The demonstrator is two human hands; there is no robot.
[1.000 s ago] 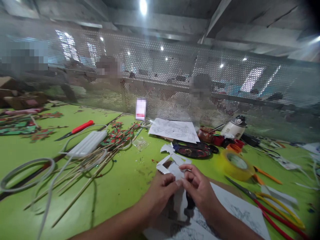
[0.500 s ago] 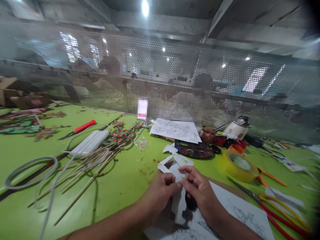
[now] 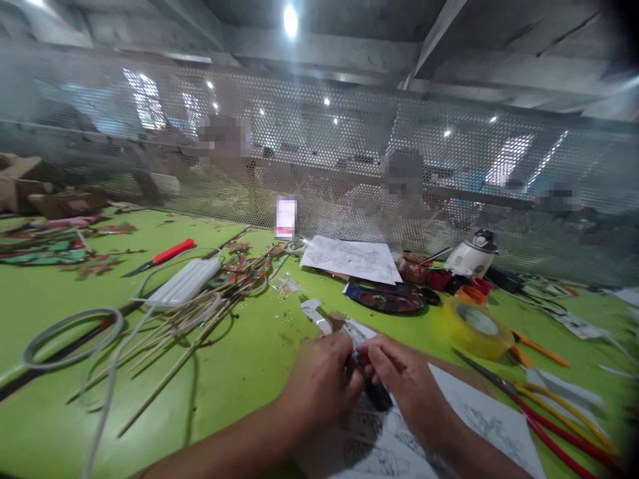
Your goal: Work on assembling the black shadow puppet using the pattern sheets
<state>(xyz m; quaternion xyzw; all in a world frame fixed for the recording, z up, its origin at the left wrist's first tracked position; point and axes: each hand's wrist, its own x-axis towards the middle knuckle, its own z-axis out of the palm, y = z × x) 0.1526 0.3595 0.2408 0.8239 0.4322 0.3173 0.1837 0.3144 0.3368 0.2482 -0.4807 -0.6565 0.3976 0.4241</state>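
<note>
My left hand (image 3: 322, 369) is closed on a white paper cut-out (image 3: 315, 314), whose curved end sticks out beyond the fingers. My right hand (image 3: 407, 376) pinches at the same piece from the other side, with its fingertips close to the left ones. Most of the cut-out is hidden by the fingers. Below the hands lie sheets with line drawings (image 3: 377, 459). A dark object (image 3: 378, 397) shows between the hands, too covered to name.
To the right are yellow tape (image 3: 472, 326) and scissors (image 3: 504, 382) with red and yellow handles. A paint-stained palette (image 3: 387, 297) and another drawing (image 3: 349, 259) lie ahead. Thin sticks (image 3: 174, 366), a white power strip (image 3: 184, 283) and a red-handled knife (image 3: 172, 251) are leftward.
The paper cut-out has been turned and drawn lower between my hands, so less of it shows. My fingers have closed more tightly around it, and the right-hand fingers have curled in.
</note>
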